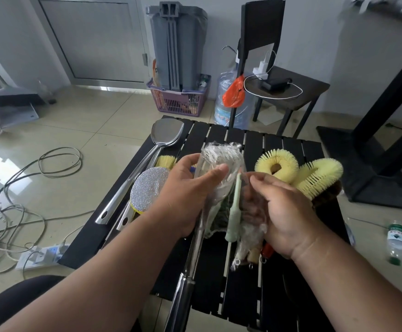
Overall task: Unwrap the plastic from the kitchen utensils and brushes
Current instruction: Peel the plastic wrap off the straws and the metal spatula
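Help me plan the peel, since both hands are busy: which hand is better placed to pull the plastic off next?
Probably the right hand. Its fingers already pinch the loose plastic wrap beside the green brush, while the left hand grips the wrapped bundle and steadies it above the black table.

Spatula [164,137] left on table [288,149]; brushes [298,173] right; wrapped bundle [219,164] between.

I see a black slatted table [274,149], two pale yellow bristle brushes [298,172], a glittery silver scrubbing pad [148,189], a shiny steel spatula [165,135], a mint-green thin brush [234,207] under clear plastic wrap [219,159], and a purple basket [178,99].
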